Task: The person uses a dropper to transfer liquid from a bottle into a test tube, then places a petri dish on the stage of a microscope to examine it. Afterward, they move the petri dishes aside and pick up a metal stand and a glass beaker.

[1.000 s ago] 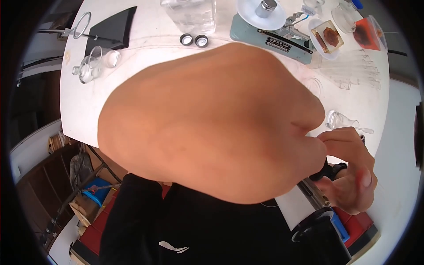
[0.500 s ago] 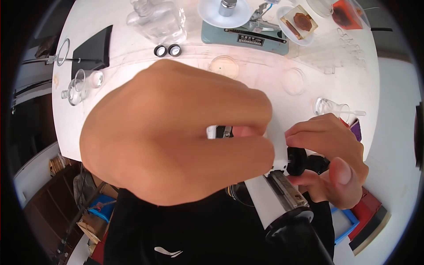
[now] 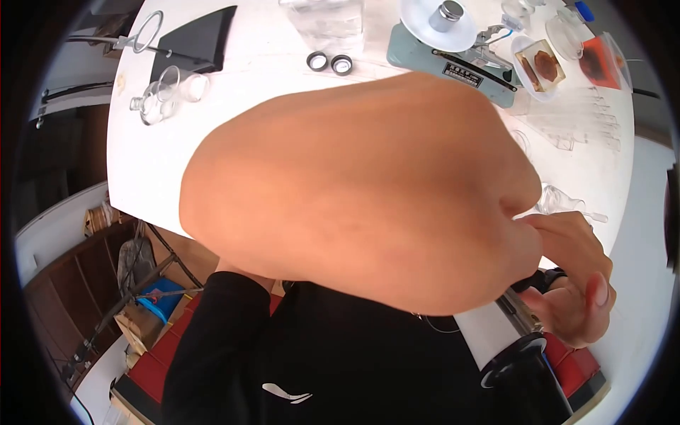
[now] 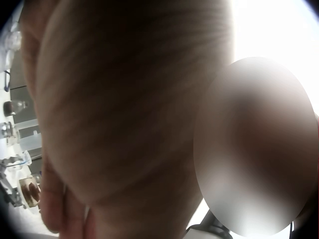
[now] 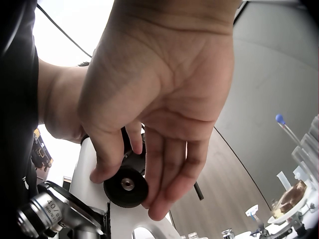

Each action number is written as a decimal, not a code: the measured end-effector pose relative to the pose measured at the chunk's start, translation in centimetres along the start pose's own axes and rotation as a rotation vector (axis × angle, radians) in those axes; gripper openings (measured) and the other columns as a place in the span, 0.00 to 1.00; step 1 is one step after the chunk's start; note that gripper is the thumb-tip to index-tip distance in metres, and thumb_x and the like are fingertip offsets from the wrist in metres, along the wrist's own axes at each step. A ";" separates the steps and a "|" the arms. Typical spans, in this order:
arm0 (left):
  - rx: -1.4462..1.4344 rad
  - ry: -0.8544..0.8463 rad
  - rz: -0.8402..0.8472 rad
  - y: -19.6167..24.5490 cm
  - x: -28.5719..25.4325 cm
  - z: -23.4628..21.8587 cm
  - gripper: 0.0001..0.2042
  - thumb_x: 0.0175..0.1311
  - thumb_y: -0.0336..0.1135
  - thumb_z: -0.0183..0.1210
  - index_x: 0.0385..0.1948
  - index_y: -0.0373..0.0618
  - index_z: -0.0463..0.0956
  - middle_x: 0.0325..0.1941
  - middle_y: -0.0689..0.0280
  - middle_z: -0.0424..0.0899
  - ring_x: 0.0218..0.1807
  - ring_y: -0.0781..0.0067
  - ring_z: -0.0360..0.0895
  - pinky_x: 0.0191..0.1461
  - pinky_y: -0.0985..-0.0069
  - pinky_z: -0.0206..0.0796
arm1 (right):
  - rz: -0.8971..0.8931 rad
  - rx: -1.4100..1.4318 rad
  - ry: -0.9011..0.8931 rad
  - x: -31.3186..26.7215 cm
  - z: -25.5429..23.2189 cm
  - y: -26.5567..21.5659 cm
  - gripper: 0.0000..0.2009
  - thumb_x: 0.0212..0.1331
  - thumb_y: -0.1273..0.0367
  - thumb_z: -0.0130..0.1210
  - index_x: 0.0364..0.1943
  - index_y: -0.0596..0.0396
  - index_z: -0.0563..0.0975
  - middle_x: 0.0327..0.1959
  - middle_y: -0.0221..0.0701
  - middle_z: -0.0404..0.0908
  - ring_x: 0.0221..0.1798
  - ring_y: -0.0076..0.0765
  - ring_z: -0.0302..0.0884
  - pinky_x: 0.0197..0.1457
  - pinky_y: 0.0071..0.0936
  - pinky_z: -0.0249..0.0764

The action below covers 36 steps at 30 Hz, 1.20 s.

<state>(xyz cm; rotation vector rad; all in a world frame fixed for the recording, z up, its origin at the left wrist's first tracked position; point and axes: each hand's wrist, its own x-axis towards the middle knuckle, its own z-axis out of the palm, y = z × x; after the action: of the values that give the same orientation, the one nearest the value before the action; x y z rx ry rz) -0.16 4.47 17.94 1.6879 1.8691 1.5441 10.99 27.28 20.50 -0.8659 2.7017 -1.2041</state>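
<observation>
A white microscope with a black eyepiece tube (image 3: pixel 520 365) stands in front of the person, mostly covered in the head view by the left hand (image 3: pixel 361 198). That hand is bent down over the microscope's body, its fingertips hidden. Its palm (image 4: pixel 129 109) fills much of the left wrist view. On the other side, the right hand (image 3: pixel 584 283) holds the black focus knob (image 5: pixel 126 186), with thumb (image 5: pixel 107 164) on one side and fingers on the other. The 40x objective (image 5: pixel 42 216) shows at the lower left of the right wrist view.
At the table's back are a balance (image 3: pixel 453 67) with a metal weight (image 3: pixel 447 15), a mounted specimen (image 3: pixel 547 67) and a clear bottle (image 3: pixel 326 25). Several test tubes (image 3: pixel 581 117) lie at right. Small glassware (image 3: pixel 152 103) and a ring stand (image 3: pixel 147 32) are at left.
The head view swung aside, baring the microscope's tube and petri dishes half a second ago, then swung back. The left hand covers them again. The right hand stays at the focus knob.
</observation>
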 end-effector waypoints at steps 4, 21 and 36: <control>-0.106 0.150 -0.004 0.0 -0.2 0.8 0.10 0.32 0.22 0.66 0.20 0.36 0.77 0.24 0.61 0.78 0.22 0.68 0.76 0.20 0.79 0.67 | -0.202 -0.134 0.078 0.1 0.7 0.2 0.23 0.58 0.67 0.61 0.53 0.67 0.68 0.34 0.54 0.79 0.31 0.54 0.79 0.27 0.38 0.73; -0.109 -0.014 -0.080 0.7 0.5 -0.4 0.09 0.36 0.21 0.67 0.21 0.38 0.78 0.24 0.61 0.80 0.24 0.67 0.78 0.23 0.78 0.71 | -0.224 -0.110 0.247 0.1 1.5 1.0 0.15 0.36 0.76 0.68 0.32 0.66 0.78 0.28 0.48 0.81 0.23 0.42 0.81 0.20 0.25 0.70; 0.085 -0.285 0.171 -1.8 0.4 -1.8 0.09 0.42 0.27 0.68 0.28 0.37 0.82 0.26 0.61 0.82 0.23 0.72 0.80 0.21 0.84 0.71 | -0.128 -0.159 0.110 -0.3 0.4 1.3 0.25 0.35 0.61 0.65 0.37 0.68 0.81 0.23 0.37 0.76 0.20 0.32 0.71 0.21 0.23 0.60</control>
<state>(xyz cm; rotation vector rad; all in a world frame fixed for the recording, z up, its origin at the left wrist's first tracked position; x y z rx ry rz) -2.69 4.17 17.55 2.0299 1.7046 1.2125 10.77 27.87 19.26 -1.0357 2.9026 -1.1015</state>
